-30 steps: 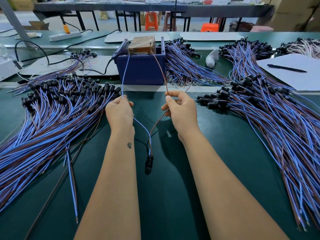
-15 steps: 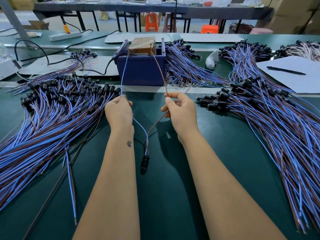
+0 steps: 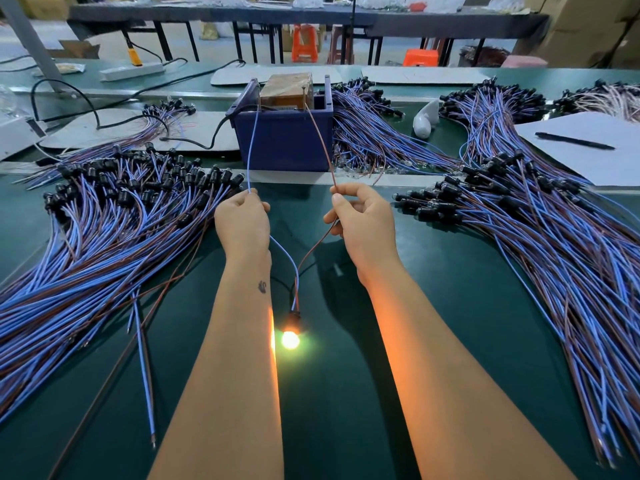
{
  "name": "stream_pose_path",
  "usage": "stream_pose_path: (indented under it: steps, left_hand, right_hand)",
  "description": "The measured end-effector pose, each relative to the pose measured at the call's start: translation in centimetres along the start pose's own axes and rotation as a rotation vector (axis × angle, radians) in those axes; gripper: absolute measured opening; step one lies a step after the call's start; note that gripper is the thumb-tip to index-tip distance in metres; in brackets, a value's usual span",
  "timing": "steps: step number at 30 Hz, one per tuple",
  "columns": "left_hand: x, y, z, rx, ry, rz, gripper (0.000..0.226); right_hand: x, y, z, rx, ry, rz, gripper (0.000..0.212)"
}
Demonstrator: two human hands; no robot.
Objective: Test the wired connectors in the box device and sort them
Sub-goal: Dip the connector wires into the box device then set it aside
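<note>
So one wired connector (image 3: 293,318) is being tested here, and its lamp end is lit up bright yellow-green, hanging low between the two forearms just above the green worktop (image 3: 450,306). An orange glow is thrown onto both inner forearms.

The blue wire (image 3: 251,147) is pinched in the left hand (image 3: 242,221), fingers curled around it, and it's run up to a post at the left side of the dark blue box device (image 3: 284,140). The brown wire (image 3: 320,143) is pinched by the right hand (image 3: 363,220) between thumb and forefinger, and it's led up to the post on the right side of the box. Both wires are pulled fairly straight from hands to box.

A big fanned pile of blue-and-brown connectors (image 3: 104,220) is spread on the left of the worktop, and another big pile (image 3: 536,220) on the right. More bundles (image 3: 374,133) are stacked behind the box. A sheet of paper (image 3: 595,154) with a black pen (image 3: 575,141) on it is seen at far right.
</note>
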State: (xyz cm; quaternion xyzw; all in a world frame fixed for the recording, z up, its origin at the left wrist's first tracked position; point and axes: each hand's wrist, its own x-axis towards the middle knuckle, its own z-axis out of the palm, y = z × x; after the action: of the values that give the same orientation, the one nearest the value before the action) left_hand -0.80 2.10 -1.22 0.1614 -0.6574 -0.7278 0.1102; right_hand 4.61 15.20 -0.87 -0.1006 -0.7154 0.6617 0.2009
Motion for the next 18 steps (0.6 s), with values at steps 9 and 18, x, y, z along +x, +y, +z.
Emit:
stream_pose_path:
  steps: [9, 18]
  left_hand:
    - [-1.6, 0.1, 0.6, 0.079, -0.341, 0.017, 0.02]
    - [-2.3, 0.4, 1.1, -0.157, -0.422, -0.04, 0.019]
  right_hand:
    - [0.1, 0.0, 0.4, -0.021, -0.03, -0.023, 0.013]
    - [-0.4, -0.2, 0.7, -0.122, -0.212, -0.048, 0.013]
